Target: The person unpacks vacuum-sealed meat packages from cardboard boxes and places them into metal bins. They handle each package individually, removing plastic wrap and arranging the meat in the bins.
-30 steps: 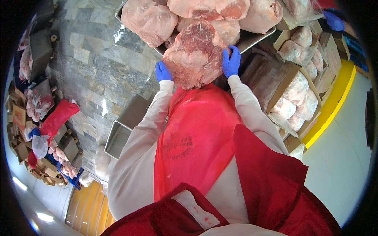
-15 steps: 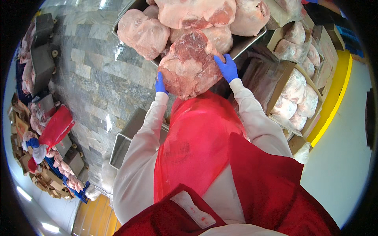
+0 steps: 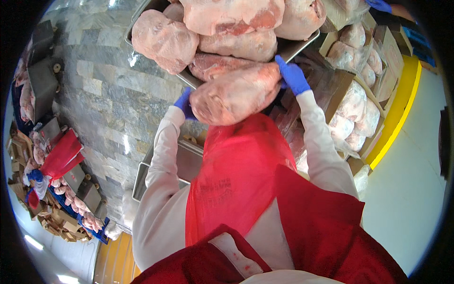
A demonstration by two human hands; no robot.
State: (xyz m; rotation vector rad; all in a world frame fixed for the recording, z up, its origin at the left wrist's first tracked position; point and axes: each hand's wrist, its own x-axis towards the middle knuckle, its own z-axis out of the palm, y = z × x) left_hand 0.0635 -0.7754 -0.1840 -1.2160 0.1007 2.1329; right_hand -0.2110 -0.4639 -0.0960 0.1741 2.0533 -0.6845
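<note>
A large pale pink piece of meat point(image 3: 236, 93) is held between my two blue-gloved hands, just in front of my red apron. My left hand point(image 3: 186, 104) grips its left end; the fingertips are partly hidden behind it. At the right end, my right hand point(image 3: 293, 77) is closed on the meat, with its thumb side up. Beyond it, a metal tub point(image 3: 297, 49) is heaped with several big cuts, among them a rounded one point(image 3: 165, 40) at the left and a wide one point(image 3: 231, 15) on top. A redder cut point(image 3: 217, 65) lies right behind the held piece.
Open cardboard boxes point(image 3: 343, 90) with bagged meat point(image 3: 354, 106) stand at the right beside a yellow edge point(image 3: 402, 113). An empty-looking metal tub point(image 3: 187, 161) sits by my left arm. Far left, a person in a red apron point(image 3: 61, 154) stands near meat-laden carts. Another person's gloved hand point(image 3: 379, 5) shows top right.
The meat in my hands has been turned, so a smoother, pale side now faces up instead of the ragged red one. My right hand has shifted right, my left slightly left and down.
</note>
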